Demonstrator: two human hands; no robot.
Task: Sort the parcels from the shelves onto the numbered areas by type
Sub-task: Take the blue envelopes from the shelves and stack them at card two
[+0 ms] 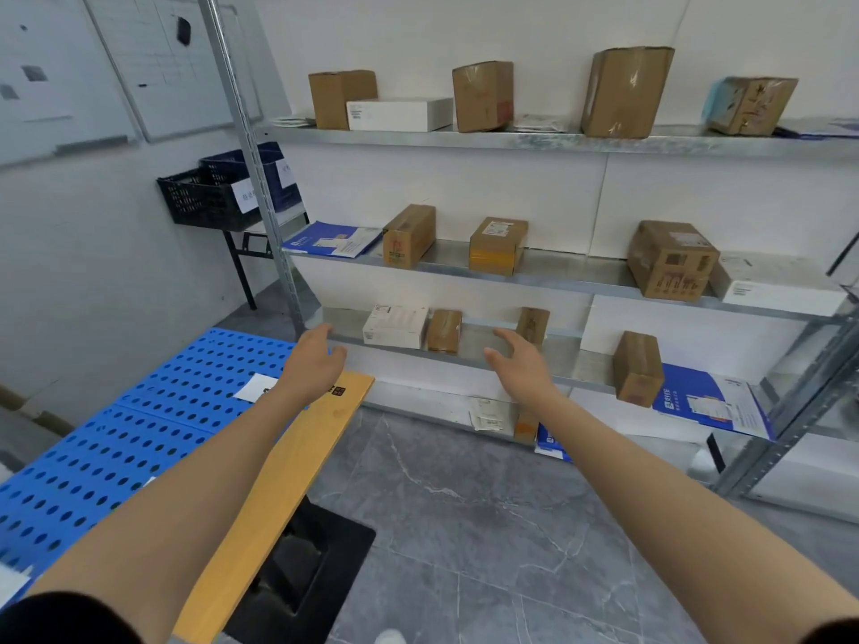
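Note:
Both my arms reach toward the metal shelves (548, 141). My left hand (312, 360) and my right hand (520, 364) are open and empty, either side of a white box (395, 325) and a small brown box (445, 330) on the third shelf. Another small brown box (532, 325) stands just behind my right hand. Brown cardboard boxes, white boxes and blue-and-white flat envelopes lie on every shelf level. At the left lies the blue perforated sorting surface (116, 457) with a white paper label (255, 388).
A yellow wooden board (288, 476) runs along the blue surface's right edge, above a black crate (302, 564) on the grey floor. Black and blue baskets (209, 197) sit on a small table at the back left. Whiteboards hang on the left wall.

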